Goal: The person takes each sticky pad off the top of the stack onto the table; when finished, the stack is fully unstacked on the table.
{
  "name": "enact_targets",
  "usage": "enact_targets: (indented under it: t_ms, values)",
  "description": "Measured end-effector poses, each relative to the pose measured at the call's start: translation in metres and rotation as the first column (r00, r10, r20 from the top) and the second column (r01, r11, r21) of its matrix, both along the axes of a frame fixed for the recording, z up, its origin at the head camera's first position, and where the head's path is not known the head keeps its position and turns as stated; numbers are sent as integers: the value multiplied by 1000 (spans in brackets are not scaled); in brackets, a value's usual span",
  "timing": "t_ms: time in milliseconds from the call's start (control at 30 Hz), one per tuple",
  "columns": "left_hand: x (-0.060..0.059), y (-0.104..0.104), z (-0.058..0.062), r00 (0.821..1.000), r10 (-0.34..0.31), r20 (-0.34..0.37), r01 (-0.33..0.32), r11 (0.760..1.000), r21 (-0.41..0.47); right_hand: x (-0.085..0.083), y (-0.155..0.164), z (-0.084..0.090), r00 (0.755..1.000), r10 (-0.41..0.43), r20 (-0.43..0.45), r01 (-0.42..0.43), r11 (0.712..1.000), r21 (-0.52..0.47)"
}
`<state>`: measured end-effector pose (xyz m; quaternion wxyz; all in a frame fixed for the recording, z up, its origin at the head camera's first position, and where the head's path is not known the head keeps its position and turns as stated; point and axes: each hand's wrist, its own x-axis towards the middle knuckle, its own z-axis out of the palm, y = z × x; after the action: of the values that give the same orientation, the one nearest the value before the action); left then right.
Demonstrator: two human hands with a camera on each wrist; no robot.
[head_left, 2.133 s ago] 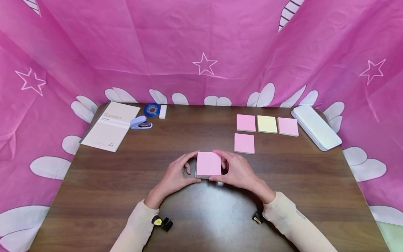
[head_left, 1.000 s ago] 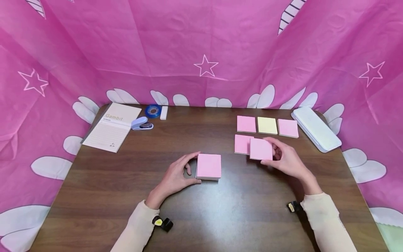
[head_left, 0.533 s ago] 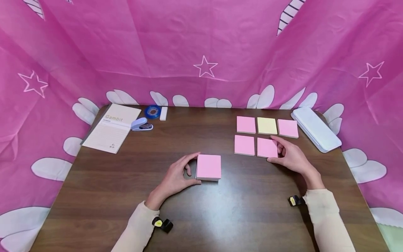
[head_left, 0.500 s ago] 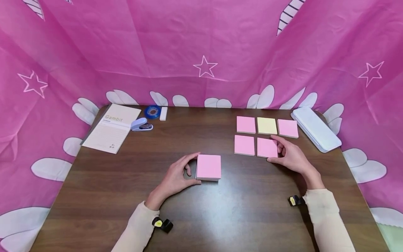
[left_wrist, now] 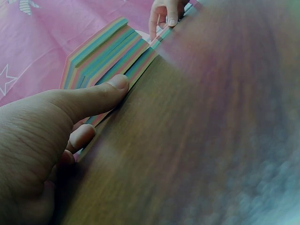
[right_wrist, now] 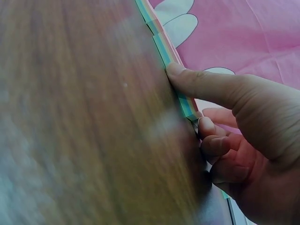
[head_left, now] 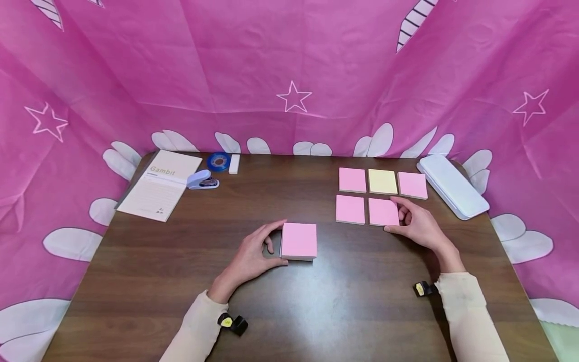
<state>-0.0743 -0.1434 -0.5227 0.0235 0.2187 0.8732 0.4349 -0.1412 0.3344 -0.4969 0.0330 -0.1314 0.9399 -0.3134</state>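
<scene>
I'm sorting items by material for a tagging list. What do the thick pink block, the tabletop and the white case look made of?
The thick pink block looks like stacked matte paper: the left wrist view shows thin coloured layers along its side. The tabletop looks like dark wood or wood-look laminate, with grain lines and a soft sheen. The white case seems to be smooth plastic with rounded edges, though that's uncertain.

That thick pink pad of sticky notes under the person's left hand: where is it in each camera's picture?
Head: thick pink pad, table centre, left hand gripping its side.
Left wrist: upper left, striped edge, thumb against it.
Right wrist: not in view.
Shared landmark: brown table.
</scene>
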Motion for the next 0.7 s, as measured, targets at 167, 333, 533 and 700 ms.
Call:
enact_targets:
  t_ms: [167,333,533,700]
  values:
    - [0,-1,0,1000,-1,-4,1,1000,-2,1,-2,1,1000,0,-27,-1,1000,-25]
    - [0,0,0,1000,-2,-16,2,1000,-2,5,-8,5,994,-35,-100,28,996,-80]
    - [0,0,1,1000,2,-18,-2,1000,-3,11,-31,18,977,-43,-210,-9,970,-242]
    - [0,0,1,1000,4,-4,-4,1000,-1,16,-56,22,970,29,-242,-98,955,-281]
